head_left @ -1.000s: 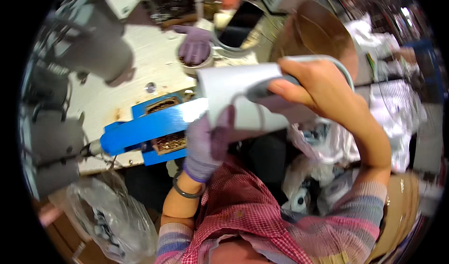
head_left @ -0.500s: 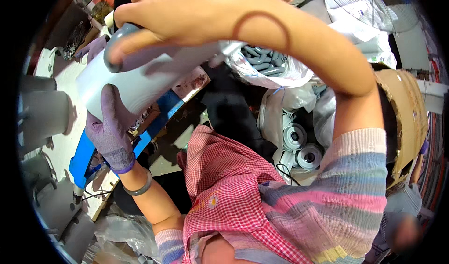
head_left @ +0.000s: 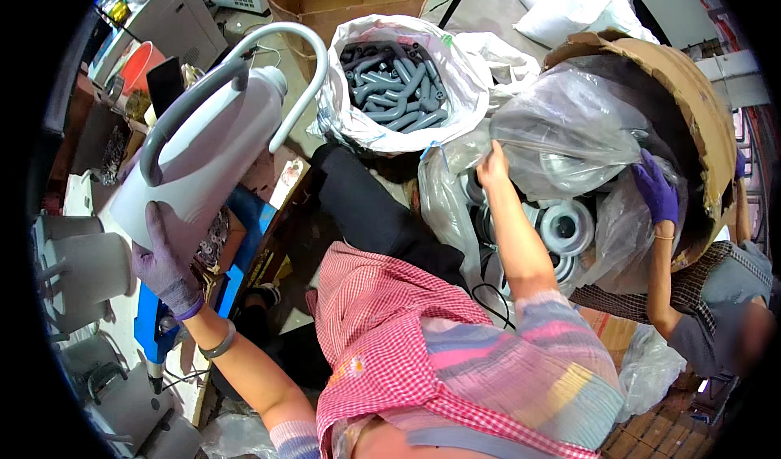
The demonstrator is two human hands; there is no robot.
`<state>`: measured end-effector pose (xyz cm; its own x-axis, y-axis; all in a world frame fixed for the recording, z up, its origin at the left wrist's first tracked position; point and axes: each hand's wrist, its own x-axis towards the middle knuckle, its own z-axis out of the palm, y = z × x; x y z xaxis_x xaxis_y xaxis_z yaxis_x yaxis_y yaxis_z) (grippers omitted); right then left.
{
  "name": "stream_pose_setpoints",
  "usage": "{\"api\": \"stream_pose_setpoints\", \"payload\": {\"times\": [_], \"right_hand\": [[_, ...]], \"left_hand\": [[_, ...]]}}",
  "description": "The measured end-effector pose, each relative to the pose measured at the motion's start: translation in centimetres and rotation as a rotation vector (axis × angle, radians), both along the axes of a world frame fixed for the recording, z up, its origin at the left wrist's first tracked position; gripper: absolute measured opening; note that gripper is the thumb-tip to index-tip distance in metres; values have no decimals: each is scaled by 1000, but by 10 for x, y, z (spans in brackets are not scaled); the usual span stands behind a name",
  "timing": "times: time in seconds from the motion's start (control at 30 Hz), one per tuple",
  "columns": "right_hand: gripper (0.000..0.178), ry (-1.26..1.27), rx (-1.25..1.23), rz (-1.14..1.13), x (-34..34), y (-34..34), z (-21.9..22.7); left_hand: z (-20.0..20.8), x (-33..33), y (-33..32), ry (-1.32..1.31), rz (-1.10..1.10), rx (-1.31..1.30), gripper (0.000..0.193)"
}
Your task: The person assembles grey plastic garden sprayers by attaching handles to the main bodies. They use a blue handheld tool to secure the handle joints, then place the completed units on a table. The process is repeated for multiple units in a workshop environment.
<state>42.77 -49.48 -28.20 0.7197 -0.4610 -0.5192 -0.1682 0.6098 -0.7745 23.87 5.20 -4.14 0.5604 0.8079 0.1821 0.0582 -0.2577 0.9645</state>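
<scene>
My left hand [head_left: 167,274], in a greyish purple glove, grips the lower end of a light grey watering can [head_left: 213,146]. The can lies tilted, its dark grey handle [head_left: 183,117] uppermost and its long pale spout [head_left: 313,77] curving beyond the far end. My bare right hand [head_left: 492,166] is closed at the edge of a clear plastic bag [head_left: 561,134]; its fingertips are partly hidden. Under the bag are grey ring-shaped parts [head_left: 567,227]. A co-worker's purple-gloved hand [head_left: 655,187] touches the same bag on the right.
A white sack [head_left: 325,105] of dark grey handles stands ahead, near an open cardboard box [head_left: 350,0]. Another large carton [head_left: 687,93] tips over at the right. Several grey cans [head_left: 85,256] line the left bench, beside a blue-edged fixture [head_left: 150,329] and a small parts box [head_left: 232,243].
My right hand has left the watering can and gone right and down to the plastic bag. The can has shifted slightly and its spout now shows. A co-worker's gloved hand has come onto the bag.
</scene>
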Motion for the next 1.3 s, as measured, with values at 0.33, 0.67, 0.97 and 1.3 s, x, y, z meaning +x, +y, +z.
{"api": "stream_pose_setpoints", "payload": {"times": [0.33, 0.67, 0.97, 1.3], "right_hand": [[59, -230, -853, 163, 131, 35, 73], [69, -334, -1413, 684, 42, 3, 90], [68, 465, -1962, 372, -252, -170, 112], [91, 316, -1643, 392, -244, -122, 78]], "left_hand": [[8, -11, 15, 63, 44, 11, 45], [0, -10, 12, 20, 24, 6, 46], [-7, -7, 10, -36, -12, 5, 45], [-43, -2, 44, -115, -92, 83, 39]]}}
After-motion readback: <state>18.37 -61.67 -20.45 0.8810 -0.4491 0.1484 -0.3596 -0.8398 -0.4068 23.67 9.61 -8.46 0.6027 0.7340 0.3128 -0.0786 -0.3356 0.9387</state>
